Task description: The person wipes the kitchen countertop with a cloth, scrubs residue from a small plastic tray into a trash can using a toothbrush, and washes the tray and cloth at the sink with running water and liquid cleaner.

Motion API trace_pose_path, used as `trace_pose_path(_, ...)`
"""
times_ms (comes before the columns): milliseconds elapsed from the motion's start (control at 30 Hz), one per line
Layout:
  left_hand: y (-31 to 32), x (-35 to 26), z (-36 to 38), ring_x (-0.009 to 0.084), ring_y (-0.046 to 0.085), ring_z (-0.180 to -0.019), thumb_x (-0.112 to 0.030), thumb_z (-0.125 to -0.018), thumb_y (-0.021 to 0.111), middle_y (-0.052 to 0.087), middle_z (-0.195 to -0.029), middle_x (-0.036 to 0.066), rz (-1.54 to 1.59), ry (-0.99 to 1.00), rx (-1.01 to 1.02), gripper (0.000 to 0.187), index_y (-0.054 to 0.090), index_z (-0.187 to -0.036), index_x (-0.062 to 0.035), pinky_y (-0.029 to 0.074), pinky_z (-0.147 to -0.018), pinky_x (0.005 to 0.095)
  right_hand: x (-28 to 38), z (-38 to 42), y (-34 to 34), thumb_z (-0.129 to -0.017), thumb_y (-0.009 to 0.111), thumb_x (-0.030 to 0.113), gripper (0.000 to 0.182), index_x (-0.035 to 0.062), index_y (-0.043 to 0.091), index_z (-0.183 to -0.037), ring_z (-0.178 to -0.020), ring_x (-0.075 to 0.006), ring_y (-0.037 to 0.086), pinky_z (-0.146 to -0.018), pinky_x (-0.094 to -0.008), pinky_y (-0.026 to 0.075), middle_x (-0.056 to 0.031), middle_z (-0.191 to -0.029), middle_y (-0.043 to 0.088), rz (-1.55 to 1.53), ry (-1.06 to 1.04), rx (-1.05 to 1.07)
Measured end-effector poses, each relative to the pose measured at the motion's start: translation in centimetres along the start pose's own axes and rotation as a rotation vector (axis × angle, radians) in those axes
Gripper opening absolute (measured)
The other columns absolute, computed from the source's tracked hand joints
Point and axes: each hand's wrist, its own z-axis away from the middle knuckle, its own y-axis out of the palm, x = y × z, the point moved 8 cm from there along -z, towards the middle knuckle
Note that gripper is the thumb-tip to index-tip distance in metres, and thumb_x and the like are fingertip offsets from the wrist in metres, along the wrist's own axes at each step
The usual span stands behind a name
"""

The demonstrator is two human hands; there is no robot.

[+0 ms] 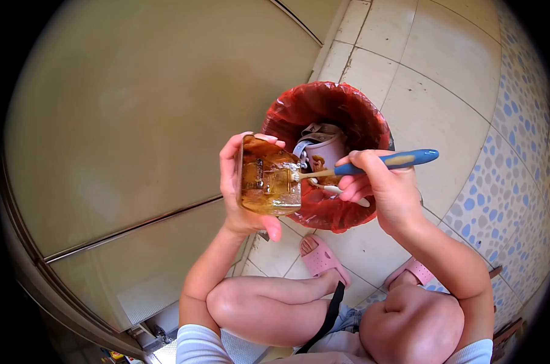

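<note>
My left hand (234, 188) is wrapped round a small amber, see-through container (266, 176), stained brown inside and tilted so that its inside faces me. My right hand (378, 188) grips the blue handle of a brush (408, 159). The brush's pale tip touches the right side of the container. Both hands are above a bin (363, 106) lined with a red plastic bag. Inside the bin lie a pale pink cup-like item (326, 151) with brown stains and a white stick-like piece (329, 188) below it.
A large greenish cabinet panel (135, 121) with metal trim stands on the left. Cream floor tiles (439, 109) and blue-and-grey pebble-patterned tiles (493, 182) lie to the right. My knees and pink clogs (322, 258) are below the bin.
</note>
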Motion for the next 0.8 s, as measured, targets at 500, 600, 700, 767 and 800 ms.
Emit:
trace_pose_path(500,-1.6,1.0,0.4,0.0264,0.048,-0.113,-0.066,-0.036,0.075,0.042,-0.123,0.015,0.136,-0.233,-0.228,0.128,0.021,-0.133,-0.0025,0.043,-0.097,0.0398,3.9,4.3,4.8,-0.074,0.067,0.004,0.009,-0.0020,0.064,-0.080,-0.050,-0.0219,0.058,-0.046,-0.0289,0.046,-0.0115,-0.060,0.059,0.593,-0.949,0.236)
trace_pose_path(600,-2.0,0.1,0.3,0.0269,0.048,-0.113,-0.062,-0.037,0.078,0.042,-0.124,0.015,0.061,-0.112,-0.215,0.126,0.022,-0.133,-0.0034,0.043,-0.097,0.0401,3.8,4.8,5.1,-0.072,0.068,0.003,0.012,-0.0011,0.064,-0.083,-0.051,-0.0212,0.059,-0.045,-0.0288,0.047,-0.0108,-0.062,0.060,0.632,-1.030,0.252)
trace_pose_path(700,-2.2,-0.7,0.1,0.0275,0.048,-0.113,-0.061,-0.038,0.078,0.042,-0.124,0.015,0.071,-0.117,-0.277,0.125,0.021,-0.134,-0.0047,0.044,-0.096,0.0407,2.4,5.6,5.3,-0.073,0.066,0.002,0.016,-0.0030,0.066,-0.088,-0.054,-0.0184,0.061,-0.046,-0.0261,0.047,-0.0123,-0.068,0.063,0.578,-1.137,0.282)
trace_pose_path(767,-2.2,-0.6,0.2,0.0281,0.046,-0.115,-0.063,-0.038,0.077,0.041,-0.125,0.014,0.135,-0.148,-0.268,0.125,0.022,-0.135,-0.0068,0.044,-0.096,0.0417,2.3,6.0,5.4,-0.071,0.066,0.000,0.019,-0.0026,0.066,-0.091,-0.057,-0.0193,0.062,-0.050,-0.0258,0.049,-0.0118,-0.072,0.064,0.615,-1.134,0.350)
trace_pose_path(800,-2.3,-0.4,0.2,0.0280,0.045,-0.116,-0.064,-0.038,0.077,0.041,-0.125,0.014,0.156,-0.154,-0.251,0.125,0.022,-0.135,-0.0075,0.043,-0.096,0.0421,2.3,5.8,5.3,-0.071,0.066,0.000,0.020,-0.0023,0.066,-0.091,-0.058,-0.0196,0.062,-0.051,-0.0255,0.050,-0.0115,-0.072,0.064,0.612,-1.131,0.383)
